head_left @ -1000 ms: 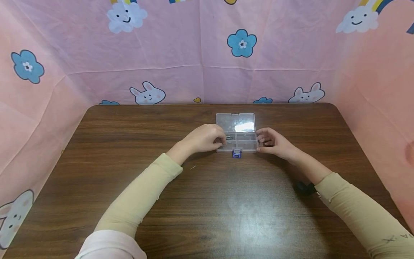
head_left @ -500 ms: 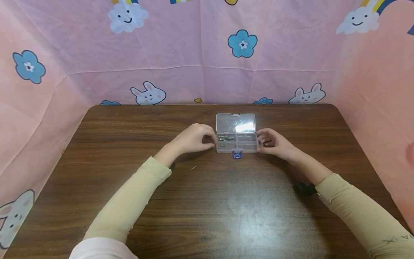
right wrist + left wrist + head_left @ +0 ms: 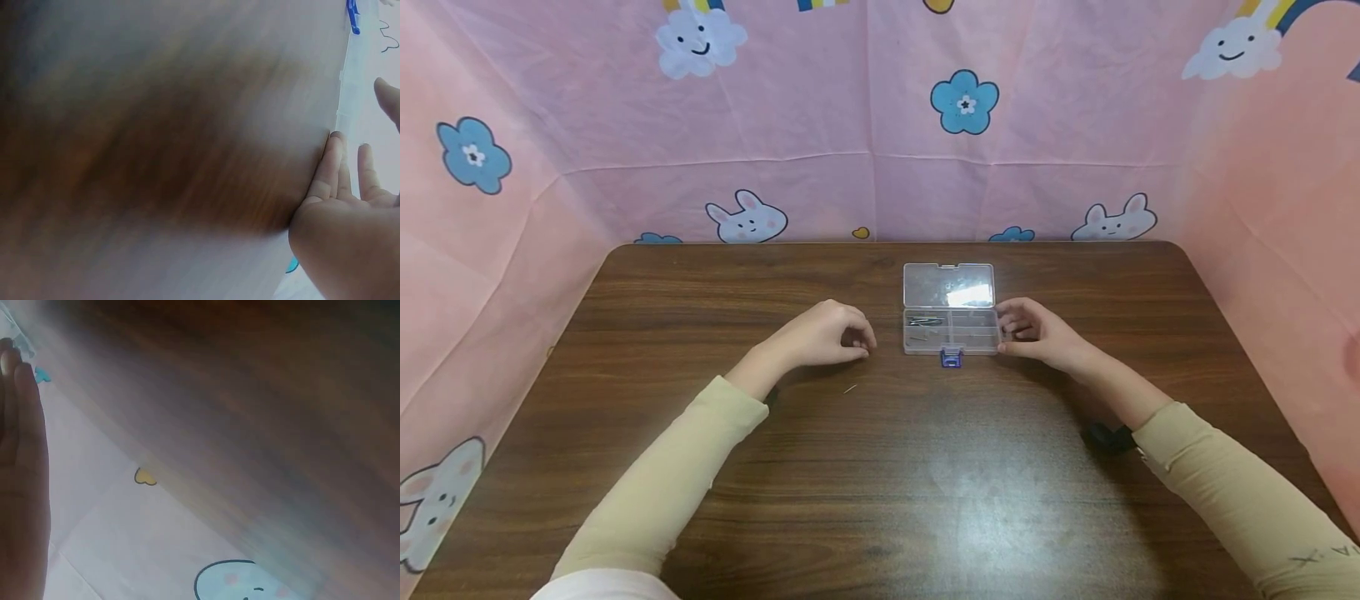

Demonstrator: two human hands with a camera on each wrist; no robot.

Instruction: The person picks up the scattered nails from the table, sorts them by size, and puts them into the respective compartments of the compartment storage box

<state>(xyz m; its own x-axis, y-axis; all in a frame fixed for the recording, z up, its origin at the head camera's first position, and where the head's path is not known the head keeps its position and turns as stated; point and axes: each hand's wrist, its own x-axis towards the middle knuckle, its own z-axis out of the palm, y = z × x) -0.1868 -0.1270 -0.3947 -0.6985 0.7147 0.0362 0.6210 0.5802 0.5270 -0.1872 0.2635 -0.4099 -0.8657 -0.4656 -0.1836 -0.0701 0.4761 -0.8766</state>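
Observation:
A clear plastic compartment box stands on the table, its clear lid swung back and its blue latch folded down in front. Slim dark metallic pieces lie in the rear left compartment, and small thin needle-like pieces in the front left one. My right hand touches the box's right end, fingers and thumb spread. Left of the box, my left hand hovers low with loosely curled fingers and nothing visible in them. A thin silver needle-like piece lies on the table just below it.
The brown wooden table has a rounded back edge. Behind it and at both sides hangs a pink printed cloth. A dark object shows under the right wrist.
My left hand has drawn out of the box's left compartments and moved left toward the thin piece on the table. The right hand has stayed at the box's right end.

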